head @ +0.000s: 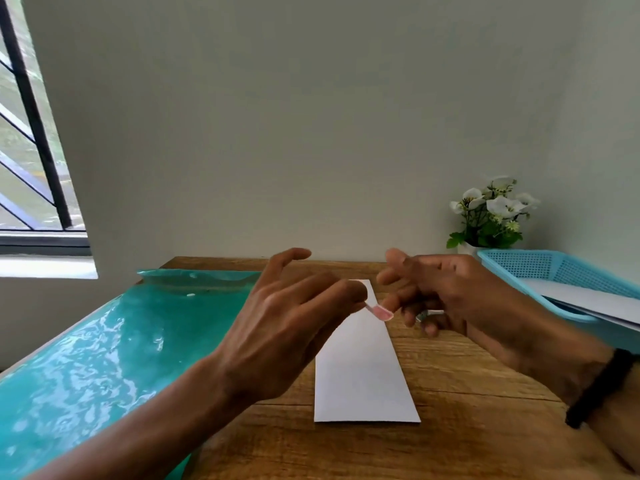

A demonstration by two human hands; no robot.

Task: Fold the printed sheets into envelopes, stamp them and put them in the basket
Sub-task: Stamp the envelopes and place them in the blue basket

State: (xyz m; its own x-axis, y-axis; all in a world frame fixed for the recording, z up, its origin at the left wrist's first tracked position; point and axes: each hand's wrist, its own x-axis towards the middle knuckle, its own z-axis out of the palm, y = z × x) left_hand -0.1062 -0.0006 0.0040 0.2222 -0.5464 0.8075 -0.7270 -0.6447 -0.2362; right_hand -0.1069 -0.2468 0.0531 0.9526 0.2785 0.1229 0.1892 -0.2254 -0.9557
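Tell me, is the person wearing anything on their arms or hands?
Yes, a little. The right hand has a black band around its wrist. The left hand has nothing on its wrist. Both arms are bare, with no sleeves in view and no gloves. A small shiny spot shows by the right fingers, maybe a ring, but it is too blurred to tell.

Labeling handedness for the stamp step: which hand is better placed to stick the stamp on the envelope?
Left, probably. The left hand pinches the stamp above the envelope's far end. The right hand touches the stamp's other end and seems to hold something else, too blurred to name.
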